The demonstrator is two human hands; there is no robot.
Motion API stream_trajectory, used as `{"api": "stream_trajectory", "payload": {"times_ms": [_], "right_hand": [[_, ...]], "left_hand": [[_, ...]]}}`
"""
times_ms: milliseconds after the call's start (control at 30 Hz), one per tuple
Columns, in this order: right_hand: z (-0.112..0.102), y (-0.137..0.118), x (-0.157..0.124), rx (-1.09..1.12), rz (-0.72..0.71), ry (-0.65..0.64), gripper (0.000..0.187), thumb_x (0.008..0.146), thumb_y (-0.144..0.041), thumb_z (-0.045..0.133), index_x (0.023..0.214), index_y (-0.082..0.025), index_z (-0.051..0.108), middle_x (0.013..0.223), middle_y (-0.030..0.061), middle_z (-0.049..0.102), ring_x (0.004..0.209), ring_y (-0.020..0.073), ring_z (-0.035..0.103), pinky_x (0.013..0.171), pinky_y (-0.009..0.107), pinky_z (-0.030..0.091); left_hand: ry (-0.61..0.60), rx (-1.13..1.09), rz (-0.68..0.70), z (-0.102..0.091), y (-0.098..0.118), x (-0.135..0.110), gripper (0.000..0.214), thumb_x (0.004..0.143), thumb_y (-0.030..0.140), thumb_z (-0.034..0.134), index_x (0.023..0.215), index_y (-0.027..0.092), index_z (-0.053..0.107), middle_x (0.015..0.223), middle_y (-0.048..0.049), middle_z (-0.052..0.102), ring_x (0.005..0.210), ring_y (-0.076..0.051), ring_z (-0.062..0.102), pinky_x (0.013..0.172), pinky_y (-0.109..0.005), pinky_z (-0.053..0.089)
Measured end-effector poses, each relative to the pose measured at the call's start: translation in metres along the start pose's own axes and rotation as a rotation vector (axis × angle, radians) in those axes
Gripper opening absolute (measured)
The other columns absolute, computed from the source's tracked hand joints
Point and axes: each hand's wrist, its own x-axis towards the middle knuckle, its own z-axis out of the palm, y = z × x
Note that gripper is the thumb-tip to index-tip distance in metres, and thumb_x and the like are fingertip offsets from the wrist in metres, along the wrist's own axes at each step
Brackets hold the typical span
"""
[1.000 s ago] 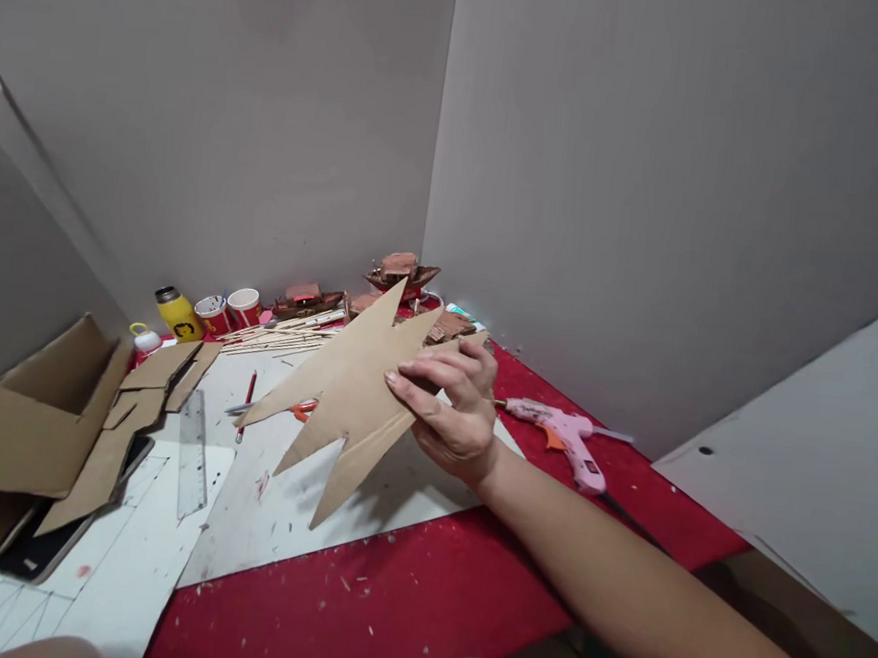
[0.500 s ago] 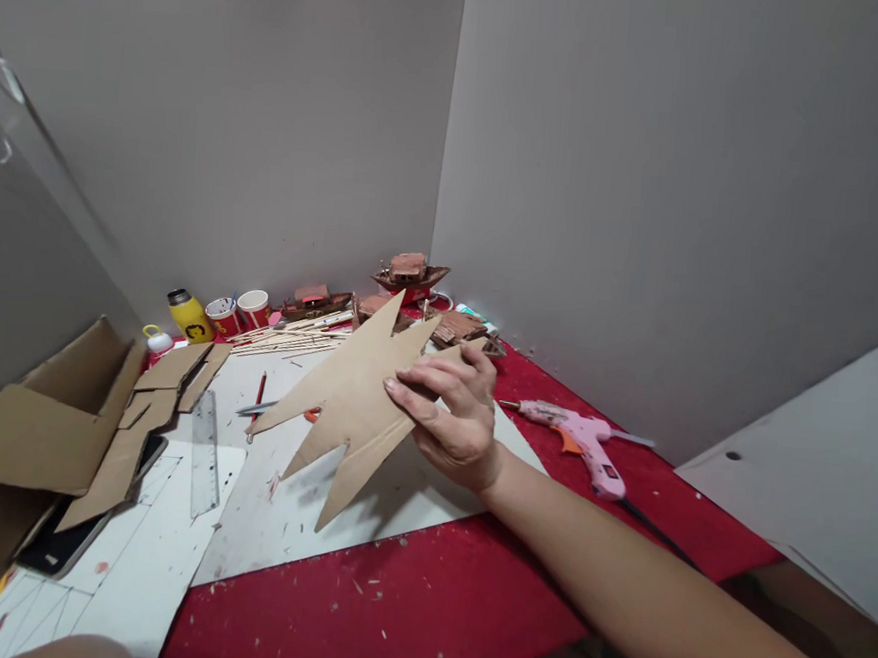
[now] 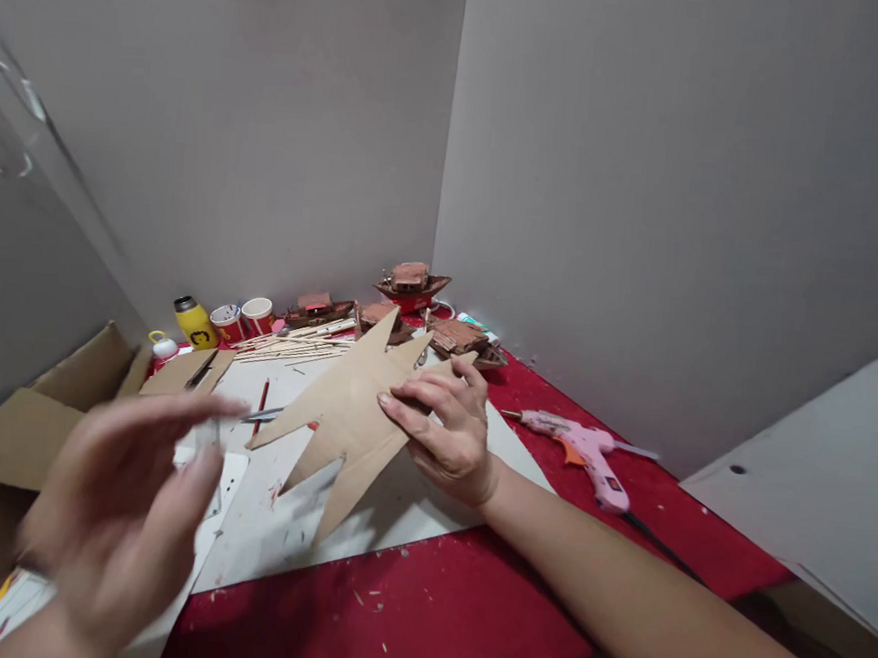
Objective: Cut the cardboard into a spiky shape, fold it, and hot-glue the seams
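My right hand point(image 3: 448, 425) grips a brown cardboard cutout point(image 3: 340, 397) with several pointed spikes along its edges. The cutout is tilted above a white sheet point(image 3: 251, 536). To its left, my left hand point(image 3: 130, 508) hangs in the air, blurred, fingers and thumb apart with nothing between them. Partly hidden behind the cutout's left tip are a pair of scissors point(image 3: 264, 414) and a dark red pencil point(image 3: 262, 397) lying on the sheet. A clear ruler point(image 3: 209, 493) shows partly behind my left hand.
A pink glue gun point(image 3: 588, 445) lies right on the red table cover point(image 3: 390, 606). Model boats point(image 3: 412, 282), thin sticks point(image 3: 295, 341), paper cups point(image 3: 258, 313) and a yellow bottle point(image 3: 195, 322) stand along the back. An open cardboard box point(image 3: 18, 435) is at left.
My left hand has come up from the bottom left edge into view beside the cutout. My right hand keeps its grip on the cutout, which has barely moved. The view has tilted slightly up.
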Motion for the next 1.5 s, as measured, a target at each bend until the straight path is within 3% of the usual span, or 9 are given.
{"api": "stream_trajectory", "payload": {"times_ms": [133, 333, 500, 600, 700, 833, 1033, 1300, 1500], "right_hand": [[0.000, -0.008, -0.001, 0.063, -0.031, 0.023, 0.033, 0.087, -0.011, 0.054, 0.112, -0.029, 0.067, 0.091, 0.0022, 0.072, 0.092, 0.0191, 0.064, 0.105, 0.052, 0.032], [0.004, -0.019, -0.007, 0.083, -0.079, -0.031, 0.032, 0.088, -0.012, 0.054, 0.111, -0.030, 0.067, 0.094, 0.0012, 0.074, 0.095, 0.0184, 0.066, 0.109, 0.050, 0.031], [-0.007, -0.011, -0.003, 0.059, 0.074, 0.098, 0.055, 0.079, -0.006, 0.062, 0.128, -0.032, 0.058, 0.115, 0.0055, 0.067, 0.115, 0.0251, 0.057, 0.110, 0.054, 0.033], [-0.011, -0.008, 0.006, 0.359, 0.492, 0.167, 0.053, 0.084, -0.014, 0.062, 0.134, -0.031, 0.054, 0.121, 0.0077, 0.064, 0.111, 0.0252, 0.060, 0.099, 0.050, 0.046], [-0.008, -0.012, 0.014, 0.851, 0.937, -0.081, 0.032, 0.088, -0.034, 0.062, 0.119, -0.025, 0.064, 0.108, 0.0079, 0.069, 0.085, 0.0207, 0.067, 0.073, 0.035, 0.057], [-0.003, -0.022, 0.016, 1.175, 1.243, -0.402, 0.035, 0.076, -0.050, 0.071, 0.078, -0.015, 0.072, 0.067, 0.0027, 0.067, 0.054, 0.0139, 0.059, 0.052, 0.027, 0.051], [-0.003, -0.031, 0.012, 1.323, 1.337, -0.516, 0.036, 0.069, -0.047, 0.078, 0.087, -0.016, 0.076, 0.078, 0.0027, 0.073, 0.073, 0.0175, 0.066, 0.071, 0.029, 0.053], [0.009, -0.034, 0.002, 1.175, 1.398, -0.564, 0.038, 0.070, -0.052, 0.075, 0.075, -0.015, 0.071, 0.054, -0.0028, 0.062, 0.040, 0.0090, 0.050, 0.037, 0.020, 0.041], [0.009, -0.024, 0.005, 1.298, 1.391, -0.631, 0.046, 0.069, -0.059, 0.073, 0.065, -0.013, 0.066, 0.055, 0.0006, 0.066, 0.042, 0.0104, 0.057, 0.040, 0.021, 0.048]], "left_hand": [[-0.336, 0.022, -0.239, 0.035, 0.004, 0.057, 0.040, 0.081, 0.048, 0.067, 0.109, 0.020, 0.070, 0.097, -0.0097, 0.074, 0.091, -0.026, 0.068, 0.075, -0.034, 0.056], [-0.824, -0.330, -0.659, 0.055, -0.032, 0.050, 0.033, 0.079, 0.042, 0.071, 0.101, 0.018, 0.074, 0.082, -0.0078, 0.074, 0.068, -0.018, 0.068, 0.063, -0.027, 0.052], [-0.658, -0.411, -0.553, 0.051, -0.045, 0.057, 0.026, 0.079, 0.039, 0.072, 0.095, 0.018, 0.074, 0.073, -0.0025, 0.071, 0.055, -0.010, 0.058, 0.053, -0.020, 0.044], [-0.553, -0.415, -0.487, 0.049, -0.046, 0.059, 0.023, 0.079, 0.039, 0.072, 0.091, 0.020, 0.074, 0.073, -0.0012, 0.070, 0.057, -0.011, 0.059, 0.055, -0.021, 0.046], [-0.555, -0.400, -0.483, 0.053, -0.047, 0.053, 0.026, 0.078, 0.041, 0.073, 0.093, 0.019, 0.074, 0.074, -0.0023, 0.071, 0.058, -0.013, 0.060, 0.057, -0.023, 0.048], [-0.663, -0.345, -0.535, 0.062, -0.047, 0.042, 0.031, 0.079, 0.042, 0.072, 0.099, 0.019, 0.075, 0.077, -0.0042, 0.073, 0.061, -0.015, 0.063, 0.060, -0.025, 0.051], [-0.722, -0.340, -0.496, 0.068, -0.042, 0.043, 0.034, 0.085, 0.045, 0.064, 0.104, 0.019, 0.075, 0.090, -0.0067, 0.076, 0.075, -0.020, 0.070, 0.073, -0.029, 0.054], [-0.654, -0.217, -0.353, 0.072, -0.049, 0.037, 0.031, 0.090, 0.039, 0.059, 0.113, 0.020, 0.071, 0.100, -0.0048, 0.076, 0.085, -0.021, 0.070, 0.075, -0.028, 0.054], [-0.616, -0.276, -0.458, 0.069, -0.055, 0.044, 0.032, 0.087, 0.042, 0.063, 0.107, 0.020, 0.073, 0.088, -0.0034, 0.077, 0.072, -0.019, 0.069, 0.069, -0.027, 0.055]]}}
